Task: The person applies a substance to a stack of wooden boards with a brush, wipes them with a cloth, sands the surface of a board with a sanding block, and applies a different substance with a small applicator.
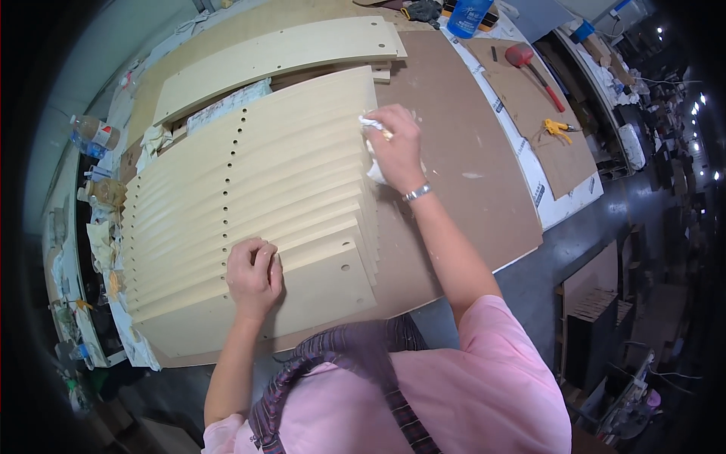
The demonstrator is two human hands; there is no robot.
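A row of cream-coloured boards (pixel 302 204) lies overlapped like steps across the table, each with small round holes. At the right ends of these boards, my right hand (pixel 398 145) is closed around a crumpled white cloth (pixel 375 172), which touches the board edges. My left hand (pixel 255 277) rests on the nearer boards, left of the middle of the front board (pixel 302 291). Its fingers are curled in, and whatever they may hold is hidden.
More cream boards (pixel 280 57) are stacked at the back. A brown sheet (pixel 469 181) covers the table's right part. Farther right lie a red-headed mallet (pixel 520 55) and a yellow tool (pixel 558 129). A blue container (pixel 467 19) stands at the back, a plastic bottle (pixel 94 136) at the left edge.
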